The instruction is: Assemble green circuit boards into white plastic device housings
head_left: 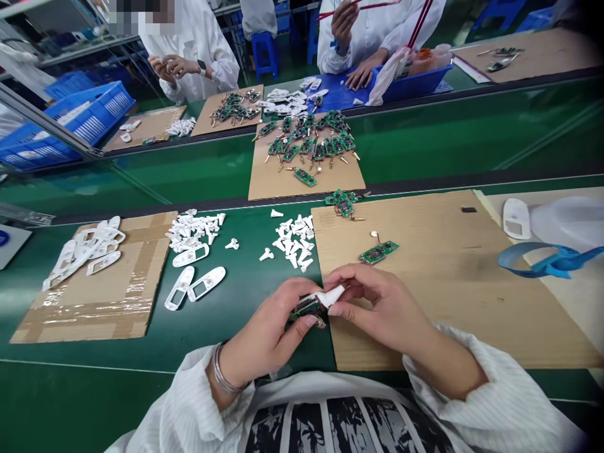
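My left hand (267,330) grips a small green circuit board (304,307), its fingers partly hiding the board. My right hand (380,308) pinches a white plastic piece (331,296) against the board's end. Both hands are close together above the edge of a cardboard sheet (438,302). Another green circuit board (379,252) lies on that sheet just beyond my right hand. To the left of my hands are loose white plastic pieces (293,241) and white plastic casings (206,283) on the green belt.
A taped cardboard sheet (94,308) with white casings lies at the left. Across the belt, a cardboard sheet (302,179) holds many circuit boards. Co-workers sit beyond, near blue crates (89,119). A blue strap (542,261) lies at the right.
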